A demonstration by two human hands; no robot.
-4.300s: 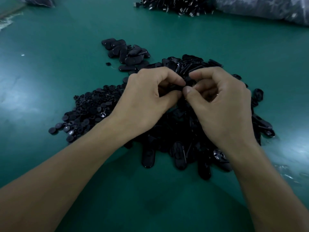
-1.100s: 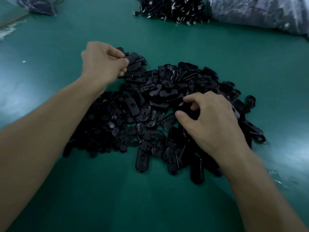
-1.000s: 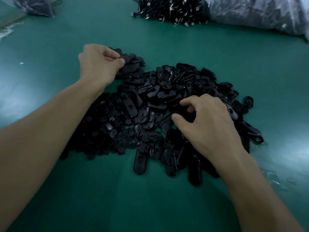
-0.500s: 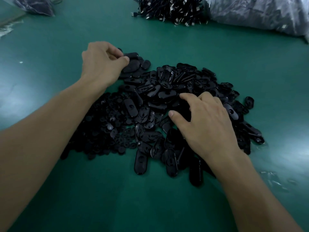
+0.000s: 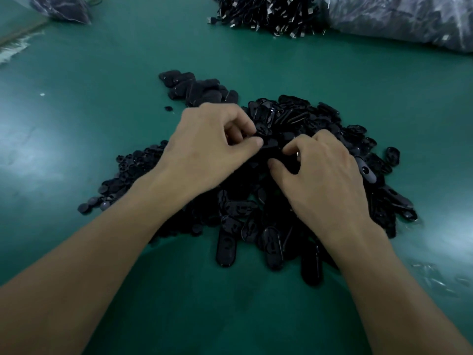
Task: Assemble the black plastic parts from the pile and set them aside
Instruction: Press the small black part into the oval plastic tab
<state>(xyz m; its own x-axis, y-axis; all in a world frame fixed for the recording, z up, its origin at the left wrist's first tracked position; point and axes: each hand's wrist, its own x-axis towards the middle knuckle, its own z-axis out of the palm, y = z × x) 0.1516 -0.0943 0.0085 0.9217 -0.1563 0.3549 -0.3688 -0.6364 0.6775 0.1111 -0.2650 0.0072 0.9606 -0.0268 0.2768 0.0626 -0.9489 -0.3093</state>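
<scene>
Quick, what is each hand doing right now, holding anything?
Left hand: pinches a black oval part.
Right hand: fingers curled into the pile; whether it holds anything cannot be told.

Dim light is glaring in pale patches on the green table [image 5: 76, 73]; the black pile [image 5: 307, 119] is losing detail in shadow, and edges are bending.

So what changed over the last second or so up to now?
The left hand left the set-aside parts at the far side and came back to the middle of the pile, where its thumb and fingers now pinch an oval part. The right hand stayed on the pile, fingers curled. Nothing else visibly moved.
</scene>
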